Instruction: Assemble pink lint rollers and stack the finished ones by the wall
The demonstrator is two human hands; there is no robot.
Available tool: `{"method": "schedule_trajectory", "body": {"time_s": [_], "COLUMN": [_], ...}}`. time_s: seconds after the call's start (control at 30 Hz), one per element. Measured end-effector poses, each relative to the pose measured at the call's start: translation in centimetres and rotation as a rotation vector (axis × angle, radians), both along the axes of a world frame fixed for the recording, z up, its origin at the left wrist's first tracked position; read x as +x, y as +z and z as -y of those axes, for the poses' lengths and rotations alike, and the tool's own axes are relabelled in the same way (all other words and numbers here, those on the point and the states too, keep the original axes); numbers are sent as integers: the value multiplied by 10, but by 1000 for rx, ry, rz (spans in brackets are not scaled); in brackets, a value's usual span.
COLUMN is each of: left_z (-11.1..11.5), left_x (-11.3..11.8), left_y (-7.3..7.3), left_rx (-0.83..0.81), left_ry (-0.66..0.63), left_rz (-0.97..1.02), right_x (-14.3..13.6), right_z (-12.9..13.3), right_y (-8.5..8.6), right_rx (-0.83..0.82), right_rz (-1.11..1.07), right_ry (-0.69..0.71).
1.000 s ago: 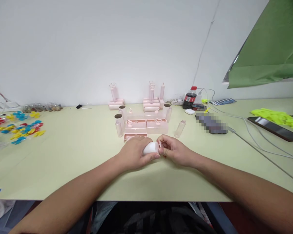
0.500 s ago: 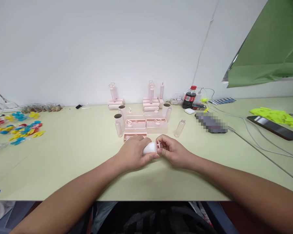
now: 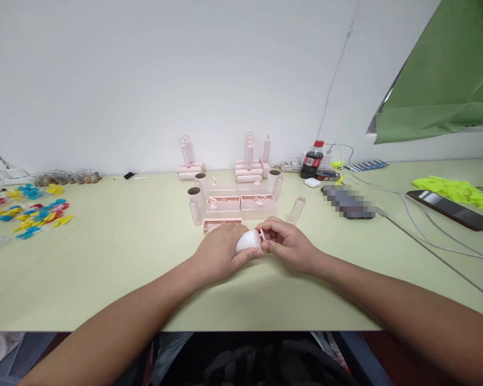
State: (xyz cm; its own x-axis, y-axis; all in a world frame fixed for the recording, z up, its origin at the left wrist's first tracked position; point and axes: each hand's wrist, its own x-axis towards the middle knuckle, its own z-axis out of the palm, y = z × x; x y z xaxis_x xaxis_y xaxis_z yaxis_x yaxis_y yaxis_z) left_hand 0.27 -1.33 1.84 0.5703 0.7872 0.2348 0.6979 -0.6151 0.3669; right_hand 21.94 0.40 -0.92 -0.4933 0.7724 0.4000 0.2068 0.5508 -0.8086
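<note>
White cylinder (image 3: pixel 248 243), smooth, tilted; small pink piece (image 3: pixel 262 235) at right end.

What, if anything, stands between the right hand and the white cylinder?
Only the small pink piece at the right end of the white cylinder, pinched by the right hand. Nothing else visible stands between them. The left hand grips the cylinder directly, and the nearest open pink box lies beyond that hand.

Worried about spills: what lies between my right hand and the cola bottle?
In the head view, a translucent pinkish bottle, then a small white case.
</note>
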Motion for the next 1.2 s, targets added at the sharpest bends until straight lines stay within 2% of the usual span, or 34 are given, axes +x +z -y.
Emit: {"method": "schedule_trajectory", "body": {"time_s": [0.37, 0.67, 1.2], "left_z": [-2, -2, 0], "left_x": [1, -1, 2], "left_y": [-1, -1, -1], "left_rx": [-34, -25, -50], "left_ry": [33, -56, 19], "left_rz": [29, 54, 3], "right_x": [0, 0, 1], "right_z": [1, 3, 3], "right_y": [0, 2, 1], "right_rx": [112, 139, 186], "right_rz": [79, 84, 101], "right_ry": [-6, -2, -16]}}
